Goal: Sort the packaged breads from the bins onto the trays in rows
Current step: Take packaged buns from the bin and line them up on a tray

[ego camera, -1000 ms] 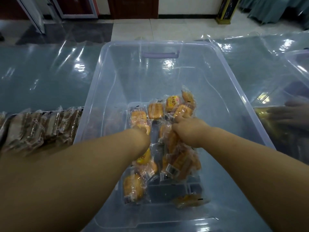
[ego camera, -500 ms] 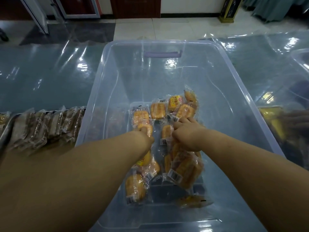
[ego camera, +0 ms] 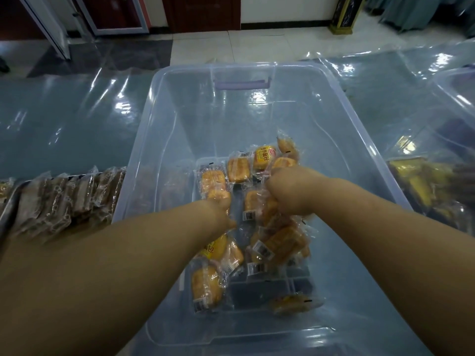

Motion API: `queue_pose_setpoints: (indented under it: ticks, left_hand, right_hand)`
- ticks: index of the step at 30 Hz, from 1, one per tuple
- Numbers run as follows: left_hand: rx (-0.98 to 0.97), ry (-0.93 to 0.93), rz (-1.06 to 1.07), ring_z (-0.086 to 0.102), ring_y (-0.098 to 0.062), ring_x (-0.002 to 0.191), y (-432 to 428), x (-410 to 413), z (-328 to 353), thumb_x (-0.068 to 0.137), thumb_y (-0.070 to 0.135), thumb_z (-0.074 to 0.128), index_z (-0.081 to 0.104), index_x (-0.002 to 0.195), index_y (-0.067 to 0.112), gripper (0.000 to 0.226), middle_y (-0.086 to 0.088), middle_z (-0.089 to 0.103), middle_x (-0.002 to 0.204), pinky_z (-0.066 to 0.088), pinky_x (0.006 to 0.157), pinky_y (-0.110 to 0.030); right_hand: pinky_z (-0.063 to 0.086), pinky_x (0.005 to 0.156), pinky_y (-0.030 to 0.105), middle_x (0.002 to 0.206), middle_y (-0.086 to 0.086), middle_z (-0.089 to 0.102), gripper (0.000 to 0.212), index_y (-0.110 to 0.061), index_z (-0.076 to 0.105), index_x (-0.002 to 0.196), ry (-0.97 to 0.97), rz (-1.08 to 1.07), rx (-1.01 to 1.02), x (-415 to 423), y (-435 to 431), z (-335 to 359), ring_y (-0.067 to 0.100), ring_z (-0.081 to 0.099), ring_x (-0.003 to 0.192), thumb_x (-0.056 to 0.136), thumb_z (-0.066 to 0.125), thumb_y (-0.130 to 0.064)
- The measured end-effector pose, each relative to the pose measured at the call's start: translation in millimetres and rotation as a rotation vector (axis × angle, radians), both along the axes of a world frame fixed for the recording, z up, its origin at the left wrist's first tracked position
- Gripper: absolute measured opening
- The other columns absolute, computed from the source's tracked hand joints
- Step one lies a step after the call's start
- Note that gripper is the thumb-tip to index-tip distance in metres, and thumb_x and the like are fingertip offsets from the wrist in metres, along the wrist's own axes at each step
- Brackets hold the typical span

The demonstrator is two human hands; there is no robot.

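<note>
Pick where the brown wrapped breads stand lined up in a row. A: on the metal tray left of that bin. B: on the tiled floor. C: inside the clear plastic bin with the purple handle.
A: the brown wrapped breads stand side by side on the metal tray, left of the clear plastic bin that holds yellow wrapped breads.

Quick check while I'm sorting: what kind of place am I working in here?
Likely an indoor packing or sorting room rather than a shop floor: a table covered in clear plastic, a big clear bin of yellow packaged breads, a metal tray lined with brown packs, and a tiled floor beyond.
</note>
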State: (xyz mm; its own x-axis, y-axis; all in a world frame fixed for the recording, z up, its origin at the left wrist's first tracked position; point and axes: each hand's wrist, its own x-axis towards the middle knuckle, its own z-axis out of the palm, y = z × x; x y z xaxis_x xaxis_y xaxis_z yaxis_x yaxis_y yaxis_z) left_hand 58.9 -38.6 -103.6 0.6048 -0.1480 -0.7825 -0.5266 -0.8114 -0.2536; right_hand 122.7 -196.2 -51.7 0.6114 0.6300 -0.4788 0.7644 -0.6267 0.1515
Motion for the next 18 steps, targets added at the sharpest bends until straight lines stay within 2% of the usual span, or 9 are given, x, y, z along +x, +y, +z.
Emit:
queue_pose_setpoints:
  ticks: [1, 3, 5, 7, 10, 14, 16, 18]
  left_hand:
    - [0.006, -0.014, -0.062, 0.034, -0.037, 0.126, -0.8, -1.6, 2.3, 0.072, 0.018, 0.076, 0.029, 0.142, 0.029, 0.085, -0.016, 0.014, 0.146, 0.047, 0.087, -0.042]
    - [0.028, -0.048, -0.131, 0.032, -0.035, 0.125, -3.4, -3.3, 4.9, 0.077, 0.021, 0.073, 0.036, 0.140, 0.025, 0.074, -0.015, 0.019, 0.145, 0.046, 0.086, -0.041]
    - [0.042, -0.058, -0.141, 0.033, -0.036, 0.125, -6.8, -3.7, 6.9, 0.079, 0.021, 0.071, 0.035, 0.141, 0.024, 0.071, -0.015, 0.020, 0.145, 0.046, 0.087, -0.041]
    - [0.049, -0.073, -0.147, 0.036, -0.036, 0.123, -8.6, -3.7, 8.9, 0.082, 0.019, 0.068, 0.036, 0.140, 0.020, 0.066, -0.017, 0.022, 0.144, 0.046, 0.086, -0.040]
    - [0.071, -0.172, -0.154, 0.036, -0.034, 0.120, -7.9, -4.0, 12.7, 0.088, 0.016, 0.059, 0.049, 0.131, 0.012, 0.044, -0.019, 0.025, 0.141, 0.044, 0.084, -0.037]
    - [0.087, -0.261, -0.182, 0.026, -0.035, 0.128, -2.9, 0.7, 27.8, 0.083, 0.025, 0.065, 0.050, 0.130, 0.015, 0.050, -0.015, 0.020, 0.148, 0.039, 0.091, -0.040]
    - [0.063, -0.306, -0.165, 0.032, -0.031, 0.124, -0.1, 2.9, 36.8, 0.078, 0.028, 0.070, 0.053, 0.127, 0.017, 0.053, -0.010, 0.035, 0.140, 0.038, 0.094, -0.041]
    - [0.003, -0.343, -0.047, 0.047, -0.026, 0.111, 3.2, 2.3, 47.9, 0.073, 0.029, 0.074, 0.055, 0.120, 0.018, 0.052, -0.006, 0.053, 0.122, 0.044, 0.090, -0.038]
  right_hand:
    - [0.033, 0.046, 0.020, 0.082, 0.002, 0.056, 0.005, -0.014, 0.059, 0.086, -0.003, -0.006, 0.003, 0.9, -2.4, 2.0, 0.012, 0.046, 0.062, 0.084, 0.057, -0.011]
    - [0.030, 0.045, 0.019, 0.076, 0.000, 0.052, 0.008, -0.015, 0.054, 0.079, 0.005, -0.029, 0.009, 1.7, -6.5, 4.8, 0.011, 0.043, 0.060, 0.083, 0.058, -0.010]
    - [0.028, 0.045, 0.019, 0.072, 0.000, 0.047, 0.020, -0.017, 0.046, 0.069, 0.024, -0.053, 0.026, 1.2, -8.3, 4.9, 0.010, 0.042, 0.059, 0.083, 0.058, -0.009]
    - [0.028, 0.045, 0.019, 0.073, 0.000, 0.047, 0.021, -0.016, 0.045, 0.069, 0.026, -0.053, 0.016, 1.5, -7.9, 4.8, 0.010, 0.042, 0.059, 0.083, 0.058, -0.008]
    - [0.028, 0.044, 0.019, 0.070, 0.000, 0.045, 0.031, -0.018, 0.039, 0.062, 0.044, -0.068, 0.008, 1.5, -7.2, 5.2, 0.011, 0.041, 0.057, 0.083, 0.058, -0.006]
    - [0.026, 0.043, 0.019, 0.067, 0.000, 0.042, 0.034, -0.019, 0.036, 0.060, 0.064, -0.100, 0.044, -0.2, -7.8, 13.0, 0.010, 0.039, 0.055, 0.084, 0.056, -0.005]
    - [0.024, 0.043, 0.019, 0.064, 0.000, 0.040, 0.035, -0.018, 0.036, 0.058, 0.056, -0.114, 0.072, -1.9, -9.9, 20.0, 0.010, 0.037, 0.054, 0.084, 0.055, -0.005]
    - [0.023, 0.043, 0.020, 0.062, 0.000, 0.040, 0.034, -0.018, 0.036, 0.057, 0.033, -0.140, 0.114, -3.0, -12.7, 27.7, 0.011, 0.037, 0.053, 0.084, 0.055, -0.006]
